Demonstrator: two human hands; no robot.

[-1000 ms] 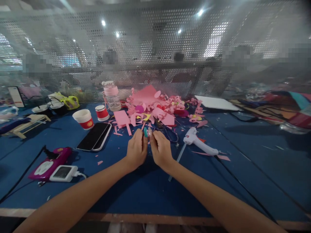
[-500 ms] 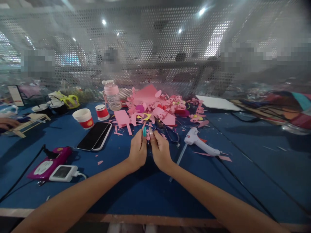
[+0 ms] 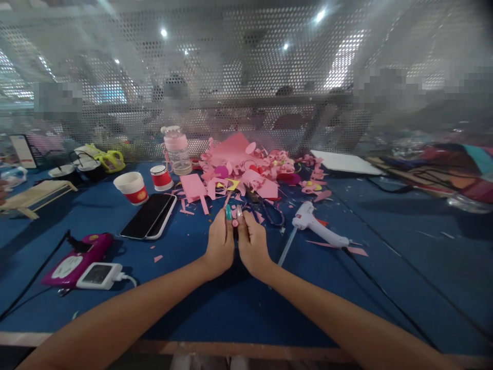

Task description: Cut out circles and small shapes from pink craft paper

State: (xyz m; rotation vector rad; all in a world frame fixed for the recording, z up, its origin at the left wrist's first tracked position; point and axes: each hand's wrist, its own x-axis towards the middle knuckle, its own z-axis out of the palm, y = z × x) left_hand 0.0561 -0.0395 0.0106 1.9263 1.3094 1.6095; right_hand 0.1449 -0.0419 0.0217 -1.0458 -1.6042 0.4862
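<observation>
My left hand [image 3: 220,241] and my right hand [image 3: 252,244] come together at the centre of the blue table, thumbs side by side. Between the thumb tips shows a small round pink paper piece [image 3: 235,223], pinched by the fingers of both hands. Most of my fingers are curled out of sight, so how far the piece extends is hidden. Just beyond lie scissors [image 3: 271,211] with dark blue handles and a heap of pink paper scraps [image 3: 234,154]. To the right of my hands rests a white glue gun [image 3: 321,228] with a clear glue stick [image 3: 288,246] at its back.
On the left are a phone [image 3: 146,216], paper cups [image 3: 131,187], a clear bottle [image 3: 177,154], a purple power strip [image 3: 71,267] and a white charger [image 3: 98,275]. A small wooden stand [image 3: 38,195] is farther left. The glue gun's cord [image 3: 389,293] crosses the right side.
My hands have dropped very slightly, still together on the pink paper piece. At the far left, another person's hand has drawn back towards the edge, and the wooden stand has shifted.
</observation>
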